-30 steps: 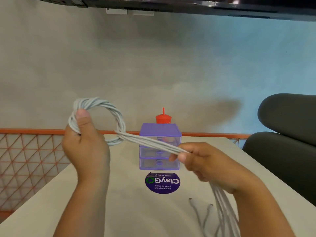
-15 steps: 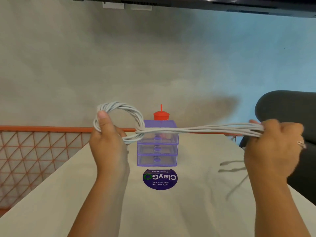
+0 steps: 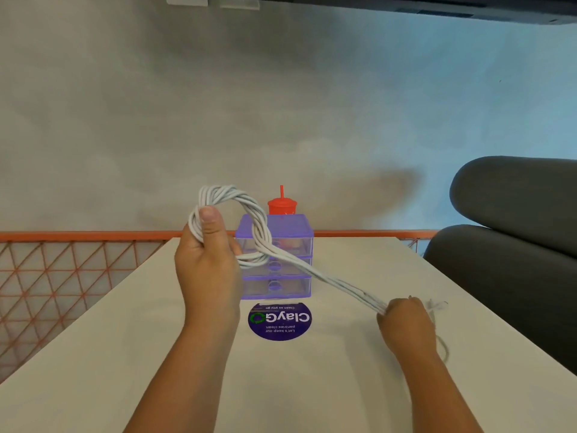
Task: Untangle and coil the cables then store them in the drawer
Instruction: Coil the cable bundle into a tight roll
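A person's two bare forearms reach out over a pale table (image 3: 125, 354), seen from a camera on their head. A small purple set of drawers (image 3: 274, 256) stands upright at the far middle of the table and serves as the landmark here. All three of its clear drawers look shut.

The left hand (image 3: 207, 264) is raised just left of the drawers, partly in front of them. Its fingers are clenched around a loop of white cables (image 3: 231, 198), with the thumb pressed on top. Several strands run together and are twisted into one rope-like ring. From the ring, a straight bundle of the same cables slopes down to the right, passing in front of the drawers.

The right hand (image 3: 406, 323) sits low, to the right of the drawers and nearer the camera. Its fingers are closed around the straight bundle. Loose cable ends trail beside and behind this hand; they are blurred.

A round purple sticker (image 3: 280, 320) lies flat on the table just in front of the drawers. A red cup with a straw (image 3: 282, 206) shows behind them. A dark grey chair (image 3: 512, 245) stands to the right.

The task seems partway done: one loop is formed, a length remains to be wound, and nothing appears stored in the drawers yet
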Motion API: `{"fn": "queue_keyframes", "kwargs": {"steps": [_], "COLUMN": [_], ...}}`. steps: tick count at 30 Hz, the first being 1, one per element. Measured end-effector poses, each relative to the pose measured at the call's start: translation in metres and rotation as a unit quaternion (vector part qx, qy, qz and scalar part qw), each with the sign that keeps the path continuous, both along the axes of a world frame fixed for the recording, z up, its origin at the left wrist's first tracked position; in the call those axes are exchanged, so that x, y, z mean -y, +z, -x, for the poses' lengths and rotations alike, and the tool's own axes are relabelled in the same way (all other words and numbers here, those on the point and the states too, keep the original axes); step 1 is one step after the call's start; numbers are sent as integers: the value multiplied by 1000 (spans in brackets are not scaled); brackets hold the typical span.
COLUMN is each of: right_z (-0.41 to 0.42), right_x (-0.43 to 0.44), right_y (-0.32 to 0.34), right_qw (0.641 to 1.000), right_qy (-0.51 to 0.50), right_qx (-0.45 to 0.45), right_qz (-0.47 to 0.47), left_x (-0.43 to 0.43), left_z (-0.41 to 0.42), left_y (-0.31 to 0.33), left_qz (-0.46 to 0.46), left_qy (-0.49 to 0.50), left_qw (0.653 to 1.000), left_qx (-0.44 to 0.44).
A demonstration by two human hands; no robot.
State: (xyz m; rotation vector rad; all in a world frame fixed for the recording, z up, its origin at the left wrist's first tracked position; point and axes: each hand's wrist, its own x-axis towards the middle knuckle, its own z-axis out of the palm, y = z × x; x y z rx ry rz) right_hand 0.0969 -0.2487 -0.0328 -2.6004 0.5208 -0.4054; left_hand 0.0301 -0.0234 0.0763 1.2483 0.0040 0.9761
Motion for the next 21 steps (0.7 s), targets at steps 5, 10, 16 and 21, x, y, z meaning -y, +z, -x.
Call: {"fn": "queue_keyframes", "kwargs": {"steps": [5, 10, 16, 21], "right_z": [-1, 8, 11, 19], "right_x": [12, 35, 42, 57], "right_y": [1, 4, 21, 24], "right_qw": [999, 986, 954, 933], "right_qy": [-34, -100, -160, -209], "right_qx": [37, 109, 215, 206], "right_qz": [-15, -73, -136, -208], "left_x": [-15, -44, -61, -60], "left_z": [-2, -5, -16, -21], "left_y": [8, 14, 3, -3], "left_qz": [52, 103, 193, 169], "left_qy": [12, 30, -19, -168], "left_qw": [998, 993, 981, 965], "left_qx": [28, 41, -30, -111]}}
